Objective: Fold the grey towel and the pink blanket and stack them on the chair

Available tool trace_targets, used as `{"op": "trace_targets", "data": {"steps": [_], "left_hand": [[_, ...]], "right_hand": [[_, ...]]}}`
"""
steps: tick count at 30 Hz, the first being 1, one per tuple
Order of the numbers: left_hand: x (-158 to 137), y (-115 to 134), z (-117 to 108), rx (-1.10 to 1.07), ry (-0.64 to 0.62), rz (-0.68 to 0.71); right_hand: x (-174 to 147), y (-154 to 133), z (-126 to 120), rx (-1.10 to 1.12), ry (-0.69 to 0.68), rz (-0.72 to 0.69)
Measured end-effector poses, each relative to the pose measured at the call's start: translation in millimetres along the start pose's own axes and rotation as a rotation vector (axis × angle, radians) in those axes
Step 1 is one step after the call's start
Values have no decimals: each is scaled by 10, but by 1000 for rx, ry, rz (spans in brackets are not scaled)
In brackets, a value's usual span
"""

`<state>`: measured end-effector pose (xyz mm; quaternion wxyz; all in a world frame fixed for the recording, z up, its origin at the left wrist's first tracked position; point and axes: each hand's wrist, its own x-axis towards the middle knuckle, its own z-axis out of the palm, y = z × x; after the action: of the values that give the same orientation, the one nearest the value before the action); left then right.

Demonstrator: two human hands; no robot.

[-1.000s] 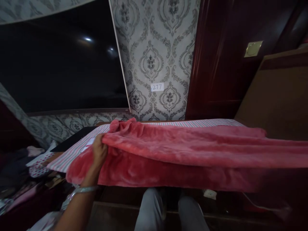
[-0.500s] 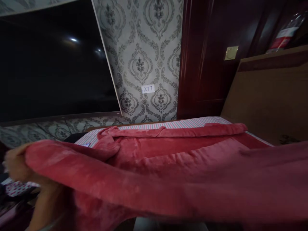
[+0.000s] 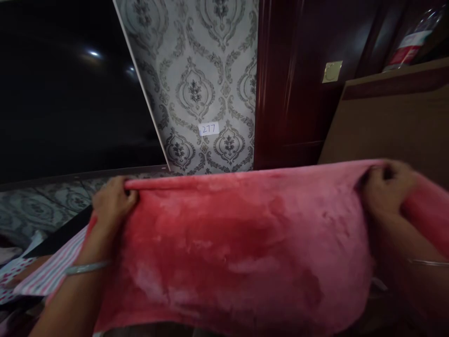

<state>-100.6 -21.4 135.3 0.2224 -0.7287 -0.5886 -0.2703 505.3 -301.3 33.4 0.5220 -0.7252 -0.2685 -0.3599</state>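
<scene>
A plush pinkish-red blanket (image 3: 238,243) hangs stretched between my two hands, its top edge pulled nearly straight. My left hand (image 3: 114,199) is closed round the upper left part of that edge, and a bracelet circles the wrist. On the right, my right hand (image 3: 389,185) grips the same edge, slightly blurred; more of the blanket drapes outside it. Part of a striped cloth (image 3: 58,264) in pink, white and grey shows to the left, below my left forearm. The blanket hides most of the surface behind it.
A large dark television screen (image 3: 70,93) fills the upper left. Patterned wallpaper (image 3: 217,56) bears a paper label (image 3: 209,128) reading 277. At right stand a dark red wooden panel (image 3: 294,93), a brown board (image 3: 393,121) and a bottle (image 3: 409,47) with a red and white label.
The blanket's near edge has been raised and pulled taut, covering the lower part of the view. My left hand has moved up and right; my right hand has come into view.
</scene>
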Motion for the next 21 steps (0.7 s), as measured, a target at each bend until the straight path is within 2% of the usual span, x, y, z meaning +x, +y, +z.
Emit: {"op": "trace_targets", "data": {"steps": [1, 4, 6, 8, 10, 12, 14, 15, 17, 19, 20, 21], "left_hand": [[7, 62, 173, 24, -117, 47], [-38, 177, 742, 74, -433, 167], [-90, 196, 1097, 94, -585, 201], [-128, 188, 1375, 80, -668, 205], [-140, 196, 1548, 43, -665, 206], [-141, 271, 1632, -23, -598, 241], [-154, 451, 1676, -202, -535, 334], [-167, 579, 1701, -329, -538, 397], [-189, 880, 1780, -565, -650, 522], [-178, 1179, 1901, -647, -828, 605], [-154, 1307, 1974, -633, -869, 615], [-120, 1413, 2050, -599, -850, 599]], "right_hand": [[-136, -14, 121, -32, -46, 64], [-591, 39, 460, -180, -405, 158], [-821, 155, 631, -297, -673, 149], [-944, 279, 741, -372, -879, 90], [-986, 343, 793, -430, -937, -7], [-997, 308, 812, -462, -865, -152], [-1017, 188, 847, -420, -828, -304], [-1033, 114, 888, -373, -865, -350], [-1064, -22, 1030, -275, -1058, -347], [-1073, -103, 1244, -211, -1264, -272], [-1068, -115, 1364, -207, -1300, -248], [-1062, -109, 1485, -225, -1274, -248]]}}
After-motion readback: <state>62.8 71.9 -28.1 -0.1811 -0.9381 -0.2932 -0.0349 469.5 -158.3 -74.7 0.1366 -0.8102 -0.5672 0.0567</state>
